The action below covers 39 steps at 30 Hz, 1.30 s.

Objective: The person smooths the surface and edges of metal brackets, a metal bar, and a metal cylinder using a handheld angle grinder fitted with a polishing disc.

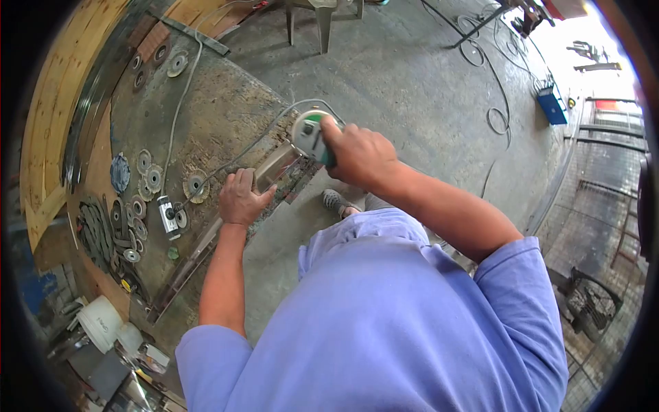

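My right hand is closed round an angle grinder, which has a green body and a round disc guard. The grinder is at the end of a metal bar lying along the bench edge; whether its disc touches the bar is hidden. My left hand grips the bar further down, fingers together over it and thumb stretched along the near side. A grey cable loops across the bench beside the grinder. Left of my left hand lies a wire wheel.
Several grinding discs and a black-and-white can lie on the worn bench. A white bucket stands at lower left. Cables snake over the floor near a blue box; a fan stands at right.
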Each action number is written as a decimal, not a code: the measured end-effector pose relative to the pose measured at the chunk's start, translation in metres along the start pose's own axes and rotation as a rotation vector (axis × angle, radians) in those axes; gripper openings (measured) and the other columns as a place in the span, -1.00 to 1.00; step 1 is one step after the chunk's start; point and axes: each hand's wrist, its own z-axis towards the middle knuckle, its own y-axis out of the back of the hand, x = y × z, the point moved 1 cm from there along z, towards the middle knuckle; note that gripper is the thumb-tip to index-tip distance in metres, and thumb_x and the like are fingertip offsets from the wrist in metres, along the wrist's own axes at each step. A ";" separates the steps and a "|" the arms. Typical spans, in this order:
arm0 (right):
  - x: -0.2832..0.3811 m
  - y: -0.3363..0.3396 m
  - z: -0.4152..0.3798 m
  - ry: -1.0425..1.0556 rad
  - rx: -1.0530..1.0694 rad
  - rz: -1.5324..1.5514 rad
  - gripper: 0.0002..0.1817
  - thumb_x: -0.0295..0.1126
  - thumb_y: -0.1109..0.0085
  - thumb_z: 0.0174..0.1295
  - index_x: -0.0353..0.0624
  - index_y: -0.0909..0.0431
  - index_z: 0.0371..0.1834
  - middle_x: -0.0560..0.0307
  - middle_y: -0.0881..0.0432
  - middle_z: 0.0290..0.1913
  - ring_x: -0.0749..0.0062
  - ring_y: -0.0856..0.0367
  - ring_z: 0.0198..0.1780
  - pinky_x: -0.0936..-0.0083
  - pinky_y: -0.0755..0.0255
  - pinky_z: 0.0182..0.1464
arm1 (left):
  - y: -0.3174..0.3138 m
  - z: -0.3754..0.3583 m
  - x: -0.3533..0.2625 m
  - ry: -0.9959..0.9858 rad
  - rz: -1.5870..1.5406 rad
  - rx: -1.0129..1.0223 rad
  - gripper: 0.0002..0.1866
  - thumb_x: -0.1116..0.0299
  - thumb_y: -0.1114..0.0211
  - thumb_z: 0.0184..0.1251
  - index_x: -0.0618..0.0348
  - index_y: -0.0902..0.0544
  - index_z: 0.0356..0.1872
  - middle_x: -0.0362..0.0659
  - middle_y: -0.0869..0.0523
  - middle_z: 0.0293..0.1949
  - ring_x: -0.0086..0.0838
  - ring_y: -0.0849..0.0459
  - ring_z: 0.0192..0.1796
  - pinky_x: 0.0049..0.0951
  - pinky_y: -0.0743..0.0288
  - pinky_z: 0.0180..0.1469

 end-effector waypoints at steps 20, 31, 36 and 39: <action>0.021 0.016 0.012 -0.043 0.184 0.140 -0.03 -0.14 -0.57 -0.05 -0.19 -0.23 0.42 -0.36 -0.74 -0.14 -0.31 -0.73 -0.02 -0.04 -0.58 0.00 | 0.005 -0.001 0.002 0.113 -0.038 0.074 -0.44 -0.13 -0.57 0.01 0.05 -0.63 -0.12 -0.16 -0.68 -0.10 -0.20 -0.66 0.04 -0.11 -0.60 0.10; 0.047 0.023 0.022 0.054 0.227 -0.010 -0.12 -0.20 -0.59 -0.08 -0.18 -0.28 0.31 -0.35 -0.73 -0.20 -0.30 -0.73 -0.06 -0.07 -0.58 -0.04 | 0.006 -0.006 0.005 0.092 -0.103 -0.003 -0.42 -0.09 -0.60 -0.03 0.08 -0.61 -0.12 -0.14 -0.68 -0.13 -0.20 -0.66 0.01 -0.13 -0.60 0.08; 0.047 0.019 0.018 0.068 0.270 -0.042 -0.14 -0.20 -0.58 -0.09 -0.14 -0.30 0.29 -0.27 -0.74 -0.22 -0.29 -0.73 -0.07 -0.08 -0.57 -0.07 | 0.002 -0.007 0.006 0.083 -0.139 -0.031 -0.43 -0.06 -0.61 -0.03 0.09 -0.60 -0.13 -0.12 -0.68 -0.15 -0.18 -0.67 -0.01 -0.14 -0.60 0.06; 0.054 0.022 0.029 0.025 0.262 -0.044 -0.13 -0.19 -0.58 -0.08 -0.11 -0.29 0.30 -0.28 -0.74 -0.21 -0.29 -0.73 -0.07 -0.08 -0.58 -0.07 | 0.005 -0.006 0.005 0.095 -0.122 0.003 -0.43 -0.05 -0.62 -0.03 0.10 -0.60 -0.14 -0.12 -0.68 -0.15 -0.17 -0.67 -0.01 -0.13 -0.59 0.06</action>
